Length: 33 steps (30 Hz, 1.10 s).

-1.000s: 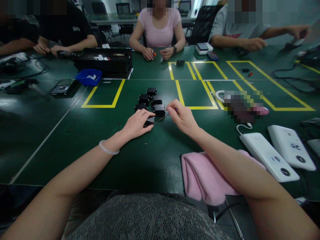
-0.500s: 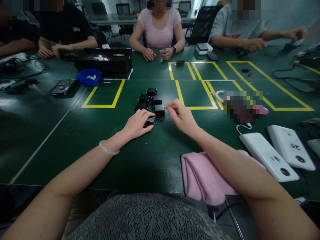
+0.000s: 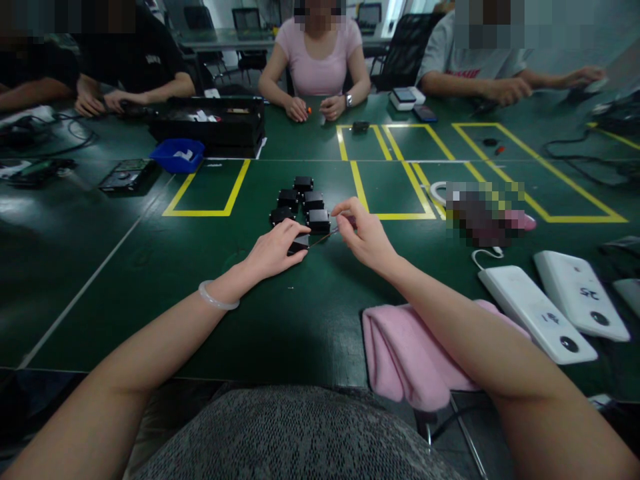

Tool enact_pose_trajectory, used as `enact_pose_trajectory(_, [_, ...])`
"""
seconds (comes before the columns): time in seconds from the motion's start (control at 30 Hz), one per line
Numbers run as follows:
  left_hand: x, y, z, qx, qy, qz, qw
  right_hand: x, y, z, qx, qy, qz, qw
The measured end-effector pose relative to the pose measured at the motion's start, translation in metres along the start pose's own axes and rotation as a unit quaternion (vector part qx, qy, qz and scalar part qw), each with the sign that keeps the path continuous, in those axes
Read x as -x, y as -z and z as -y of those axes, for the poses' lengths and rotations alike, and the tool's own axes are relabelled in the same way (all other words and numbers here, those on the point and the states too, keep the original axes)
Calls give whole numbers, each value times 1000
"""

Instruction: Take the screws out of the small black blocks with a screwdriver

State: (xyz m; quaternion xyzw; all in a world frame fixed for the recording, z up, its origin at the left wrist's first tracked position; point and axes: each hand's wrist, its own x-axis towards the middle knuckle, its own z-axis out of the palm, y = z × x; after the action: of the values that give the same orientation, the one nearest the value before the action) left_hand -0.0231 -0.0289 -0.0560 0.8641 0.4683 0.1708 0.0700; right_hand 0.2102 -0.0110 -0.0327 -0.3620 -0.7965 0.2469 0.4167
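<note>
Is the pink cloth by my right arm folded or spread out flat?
Folded. The pink cloth lies doubled over in thick layers with rounded fold edges, not flat.

Bare counter (image 3: 165, 267) lies open to the left of the left hand (image 3: 273, 251) and back toward the near edge. A cluster of black boxes (image 3: 300, 199) blocks the way straight ahead. A pink cloth (image 3: 410, 353) and white packs (image 3: 537, 313) crowd the right.

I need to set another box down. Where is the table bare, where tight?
Bare: the left yellow frame, between blue tray and left hand; the yellow frame beyond the right hand; the table left of the left hand. Tight: around the black boxes, and right of the pink cloth by the white devices.
</note>
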Motion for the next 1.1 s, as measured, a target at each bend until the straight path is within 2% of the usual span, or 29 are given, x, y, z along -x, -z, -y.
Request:
enact_pose_trajectory(0.33, [0, 2, -2, 1, 15, 15, 1000, 0, -1, -2, 6, -8, -3, 1000])
enact_pose_trajectory(1.1, [0, 0, 1, 14, 9, 7, 1000, -1, 3, -1, 11, -2, 10, 1000])
